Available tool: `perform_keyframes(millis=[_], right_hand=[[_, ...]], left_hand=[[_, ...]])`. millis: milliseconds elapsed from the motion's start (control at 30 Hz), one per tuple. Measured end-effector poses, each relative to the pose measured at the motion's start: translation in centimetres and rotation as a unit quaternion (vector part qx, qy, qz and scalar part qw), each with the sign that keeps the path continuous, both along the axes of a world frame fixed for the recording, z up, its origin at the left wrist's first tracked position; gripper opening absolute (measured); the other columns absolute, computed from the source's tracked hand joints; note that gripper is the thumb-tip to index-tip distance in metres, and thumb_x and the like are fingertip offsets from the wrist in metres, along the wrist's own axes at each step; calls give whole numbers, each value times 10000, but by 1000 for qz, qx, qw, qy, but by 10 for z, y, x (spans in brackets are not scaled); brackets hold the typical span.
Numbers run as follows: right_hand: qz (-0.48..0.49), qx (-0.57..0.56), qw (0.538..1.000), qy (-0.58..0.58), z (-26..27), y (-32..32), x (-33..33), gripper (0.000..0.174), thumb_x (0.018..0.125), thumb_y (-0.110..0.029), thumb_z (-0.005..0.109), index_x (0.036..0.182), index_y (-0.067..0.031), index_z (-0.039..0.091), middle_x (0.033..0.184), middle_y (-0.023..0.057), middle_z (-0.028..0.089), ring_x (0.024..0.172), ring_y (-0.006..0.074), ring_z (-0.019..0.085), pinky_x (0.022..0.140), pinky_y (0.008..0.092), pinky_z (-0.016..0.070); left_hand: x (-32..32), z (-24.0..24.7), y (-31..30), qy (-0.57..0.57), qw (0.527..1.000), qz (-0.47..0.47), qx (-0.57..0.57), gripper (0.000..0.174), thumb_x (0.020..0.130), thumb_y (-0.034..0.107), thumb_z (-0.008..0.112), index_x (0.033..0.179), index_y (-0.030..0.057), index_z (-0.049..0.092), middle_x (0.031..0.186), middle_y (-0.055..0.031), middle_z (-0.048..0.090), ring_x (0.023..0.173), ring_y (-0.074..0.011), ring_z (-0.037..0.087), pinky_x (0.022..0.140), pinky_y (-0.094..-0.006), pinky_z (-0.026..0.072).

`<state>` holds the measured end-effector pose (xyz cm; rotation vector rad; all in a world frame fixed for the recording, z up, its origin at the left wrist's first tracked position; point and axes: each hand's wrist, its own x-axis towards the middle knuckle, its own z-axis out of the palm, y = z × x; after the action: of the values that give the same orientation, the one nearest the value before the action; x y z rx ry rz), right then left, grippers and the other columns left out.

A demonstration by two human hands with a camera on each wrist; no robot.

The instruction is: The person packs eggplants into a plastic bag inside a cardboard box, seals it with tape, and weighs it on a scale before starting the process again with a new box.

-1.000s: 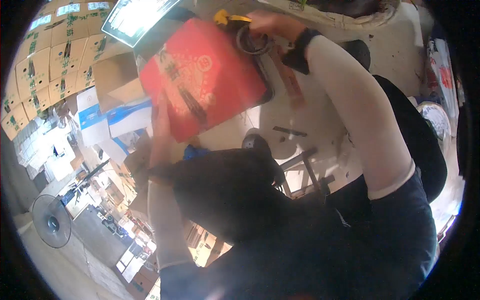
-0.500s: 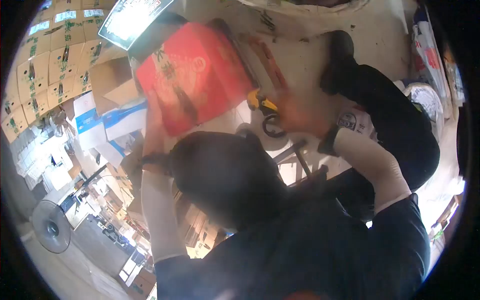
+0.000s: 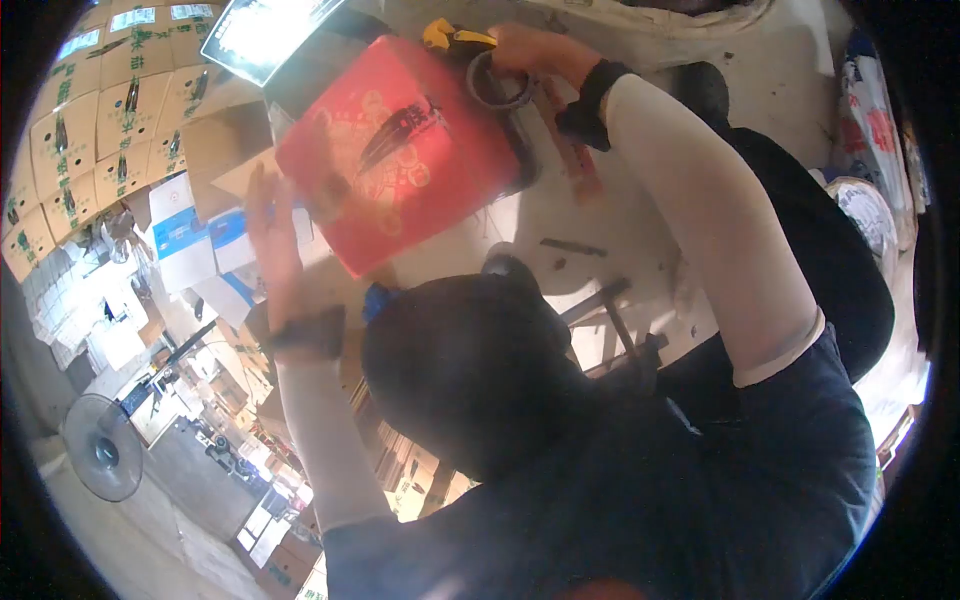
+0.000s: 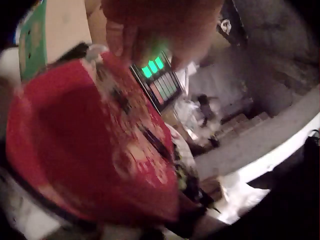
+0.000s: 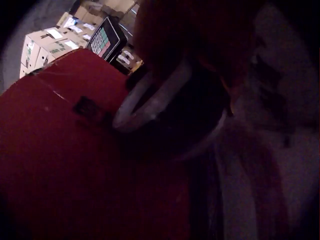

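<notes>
R grip (image 3: 528,48) clasps tape roll (image 3: 500,104); L grip (image 3: 268,235) flat; concrete floor (image 3: 650,190), stacked cartons (image 3: 90,120).

Printed cartons (image 3: 100,110) are stacked high on the left. A fan (image 3: 102,447) stands below them, and the pale concrete floor (image 3: 640,200) is brightly lit.

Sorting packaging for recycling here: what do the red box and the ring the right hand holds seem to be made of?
Red box: likely printed cardboard with a smooth, slightly glossy finish, going by its flat faces and crisp folded edges. Ring in the right hand: probably a roll of plastic tape, greyish and shiny. The yellow part beside it looks like hard plastic.
</notes>
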<state>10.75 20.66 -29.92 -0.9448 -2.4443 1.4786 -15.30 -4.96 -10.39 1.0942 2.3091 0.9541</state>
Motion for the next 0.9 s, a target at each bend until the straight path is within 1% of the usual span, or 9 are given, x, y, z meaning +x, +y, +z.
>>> perform_keyframes(millis=[33, 200, 367, 433, 567, 700, 733, 800, 900], right_hand=[[-43, -115, 992, -21, 26, -1, -3, 309, 703, -124, 659, 972, 18, 602, 686, 98, 621, 593, 195, 571, 523, 360, 456], [15, -65, 997, 29, 23, 0, 1, 316, 681, -101, 609, 979, 5, 612, 710, 131, 635, 606, 229, 591, 531, 385, 476], [19, -176, 984, 31, 21, 1, 3, 336, 664, -82, 607, 989, -1, 631, 736, 160, 658, 610, 267, 612, 541, 403, 498], [85, 0, 996, 32, -16, -3, 0, 361, 677, -60, 593, 1032, -7, 628, 760, 172, 671, 637, 299, 643, 571, 405, 522], [218, -77, 973, -23, -8, -74, 79, 592, 701, -35, 544, 1293, -50, 528, 859, 209, 680, 781, 354, 674, 696, 453, 543], [64, -148, 986, -42, 31, -166, 131, 733, 694, -25, 557, 1408, -94, 406, 1008, 261, 599, 952, 432, 610, 838, 494, 489], [60, -145, 987, -40, 20, -198, 126, 733, 694, -25, 557, 1408, -94, 406, 1008, 261, 599, 952, 432, 610, 838, 494, 489], [-164, -117, 975, 90, -8, -253, 109, 769, 694, -44, 584, 1429, -85, 358, 1007, 265, 579, 943, 456, 599, 826, 504, 489], [-242, -112, 962, 53, 3, -262, 88, 777, 698, -57, 606, 1427, -60, 339, 1004, 278, 600, 938, 463, 603, 819, 518, 485]], left_hand=[[-14, -21, 8, -32, 999, -15, 38, 577, 941, 367, 589, 1375, 10, 456, 1325, -177, 520, 1191, -266, 504, 1019, -371, 379], [-41, -68, 29, 179, 971, -134, -79, 636, 948, 444, 564, 1394, 13, 423, 1402, -200, 443, 1275, -307, 436, 1072, -389, 333], [-52, -78, 28, 125, 990, -34, -63, 616, 962, 450, 541, 1378, 8, 431, 1308, -182, 522, 1209, -290, 491, 1030, -382, 376], [-46, -76, 29, 113, 991, -1, -78, 617, 965, 450, 539, 1389, 18, 418, 1296, -165, 529, 1178, -267, 508, 1001, -368, 405], [-48, -78, 28, 116, 990, 0, -74, 649, 959, 474, 535, 1398, 12, 408, 1327, -172, 505, 1198, -271, 493, 1017, -370, 390], [-39, -74, 30, 125, 989, 1, -74, 659, 960, 487, 522, 1398, 8, 407, 1330, -171, 499, 1211, -271, 480, 1031, -375, 376], [-32, -70, 31, 100, 992, -10, -76, 647, 962, 470, 519, 1410, 20, 395, 1341, -181, 477, 1230, -292, 460, 1042, -378, 364], [-24, -57, 32, 56, 995, -29, -78, 628, 965, 437, 512, 1434, 44, 372, 1363, -201, 433, 1267, -333, 420, 1065, -382, 340], [-30, -65, 9, 126, 989, -41, -61, 616, 960, 460, 525, 1358, -2, 431, 1290, -163, 500, 1180, -267, 477, 1014, -357, 376]])
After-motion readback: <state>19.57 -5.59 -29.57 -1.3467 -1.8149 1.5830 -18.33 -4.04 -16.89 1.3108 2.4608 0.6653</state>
